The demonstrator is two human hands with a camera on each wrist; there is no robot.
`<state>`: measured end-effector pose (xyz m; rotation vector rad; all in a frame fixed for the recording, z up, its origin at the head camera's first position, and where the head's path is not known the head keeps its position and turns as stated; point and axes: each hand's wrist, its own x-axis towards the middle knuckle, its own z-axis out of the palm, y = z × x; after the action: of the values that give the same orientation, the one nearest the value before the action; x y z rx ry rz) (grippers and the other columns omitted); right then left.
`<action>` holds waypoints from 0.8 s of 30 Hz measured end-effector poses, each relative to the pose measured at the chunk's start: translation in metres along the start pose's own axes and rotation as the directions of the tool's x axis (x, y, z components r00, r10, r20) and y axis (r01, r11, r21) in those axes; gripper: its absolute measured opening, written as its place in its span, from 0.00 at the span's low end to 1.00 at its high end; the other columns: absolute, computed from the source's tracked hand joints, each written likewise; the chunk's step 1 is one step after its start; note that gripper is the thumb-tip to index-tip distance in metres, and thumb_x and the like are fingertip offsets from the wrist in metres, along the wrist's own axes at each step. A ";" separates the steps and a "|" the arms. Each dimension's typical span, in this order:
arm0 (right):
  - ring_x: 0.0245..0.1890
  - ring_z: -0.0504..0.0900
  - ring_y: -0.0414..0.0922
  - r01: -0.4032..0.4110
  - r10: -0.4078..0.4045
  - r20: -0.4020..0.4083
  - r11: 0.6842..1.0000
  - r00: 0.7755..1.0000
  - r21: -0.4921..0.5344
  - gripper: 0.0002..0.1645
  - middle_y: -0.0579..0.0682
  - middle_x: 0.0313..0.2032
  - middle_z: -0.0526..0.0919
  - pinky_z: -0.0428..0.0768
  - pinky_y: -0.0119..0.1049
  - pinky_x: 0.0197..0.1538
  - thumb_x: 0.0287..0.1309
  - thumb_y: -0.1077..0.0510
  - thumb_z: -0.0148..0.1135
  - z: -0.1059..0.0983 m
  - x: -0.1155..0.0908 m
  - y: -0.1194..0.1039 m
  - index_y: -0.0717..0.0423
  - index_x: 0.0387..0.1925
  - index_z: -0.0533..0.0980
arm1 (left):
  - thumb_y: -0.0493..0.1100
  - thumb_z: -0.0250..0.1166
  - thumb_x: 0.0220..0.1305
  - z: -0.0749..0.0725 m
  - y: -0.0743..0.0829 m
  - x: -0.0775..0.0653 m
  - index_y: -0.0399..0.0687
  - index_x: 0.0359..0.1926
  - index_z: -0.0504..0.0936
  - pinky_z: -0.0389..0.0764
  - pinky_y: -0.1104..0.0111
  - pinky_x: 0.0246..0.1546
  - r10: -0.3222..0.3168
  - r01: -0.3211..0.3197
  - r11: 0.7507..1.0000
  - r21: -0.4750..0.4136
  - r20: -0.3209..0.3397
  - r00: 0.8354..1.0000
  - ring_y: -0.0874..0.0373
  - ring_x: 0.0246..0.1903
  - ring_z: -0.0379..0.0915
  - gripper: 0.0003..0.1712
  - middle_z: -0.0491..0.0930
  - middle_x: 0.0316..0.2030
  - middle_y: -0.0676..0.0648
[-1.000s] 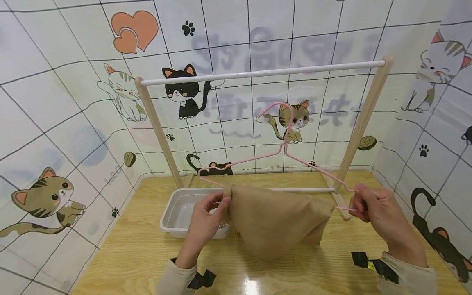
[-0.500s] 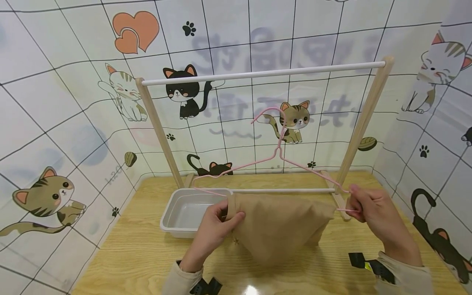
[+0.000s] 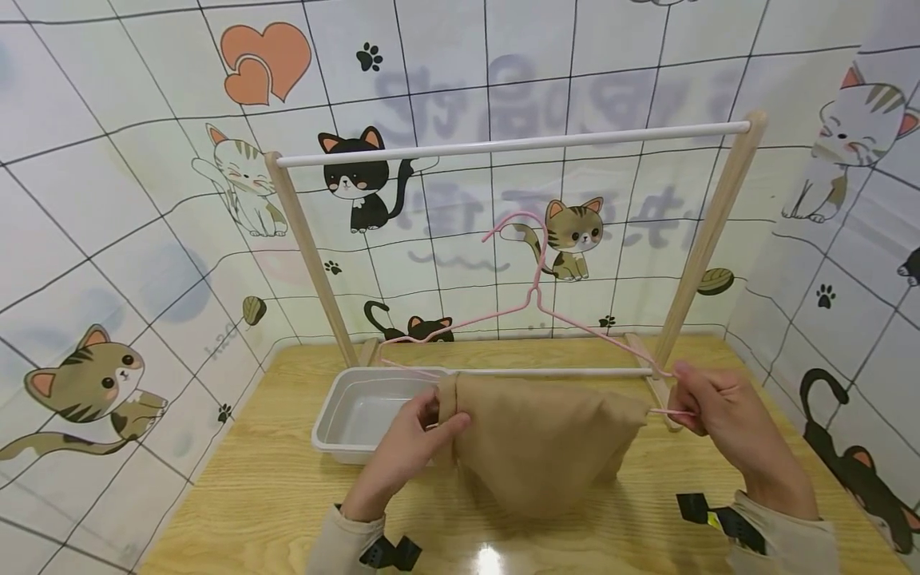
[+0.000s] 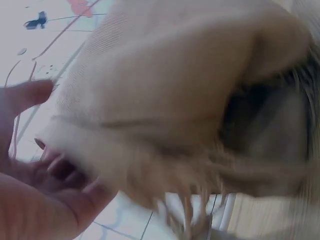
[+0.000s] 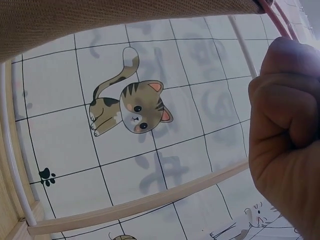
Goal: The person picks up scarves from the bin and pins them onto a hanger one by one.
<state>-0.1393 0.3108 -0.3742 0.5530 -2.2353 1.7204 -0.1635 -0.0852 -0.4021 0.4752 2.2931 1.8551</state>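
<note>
A tan scarf [image 3: 539, 447] hangs folded over the lower bar of a pink wire hanger [image 3: 535, 292]. My left hand [image 3: 402, 451] holds the scarf's left edge, thumb in front and fingers behind. In the left wrist view the scarf [image 4: 150, 85] is blurred, with loose fringe along its lower edge. My right hand [image 3: 733, 427] grips the hanger's right end, where the wire disappears into the curled fingers. From the right wrist, that fist [image 5: 287, 115] shows close to the pink wire. The hanger's hook points up and to the left.
Behind the hands stands a wooden rack with a white top rail [image 3: 503, 146] and a lower white rail [image 3: 553, 372]. A light grey plastic basin [image 3: 327, 435] sits at the left on the wood-grain table [image 3: 237, 495]. Cat-patterned tiled walls enclose the back and sides.
The hanger has shifted left and its hook has dropped slightly. My left hand has moved a little rightward and down along the scarf's edge. The right hand has moved slightly left, still gripping the hanger.
</note>
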 end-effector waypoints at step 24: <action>0.12 0.62 0.46 0.028 -0.026 0.016 0.989 1.000 -0.148 0.31 0.49 0.13 0.69 0.62 0.38 0.15 0.82 0.62 0.40 -0.002 -0.001 -0.005 0.54 0.14 0.59 | 0.50 0.65 0.72 -0.016 0.016 -0.011 0.41 0.31 0.84 0.76 0.71 0.34 0.043 -0.043 0.999 0.003 -0.184 0.982 0.63 0.29 0.74 0.18 0.79 0.26 0.54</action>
<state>-0.1361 0.3114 -0.3700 0.5590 -2.3305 1.5259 -0.1555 -0.1007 -0.3842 0.3697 2.4156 1.9986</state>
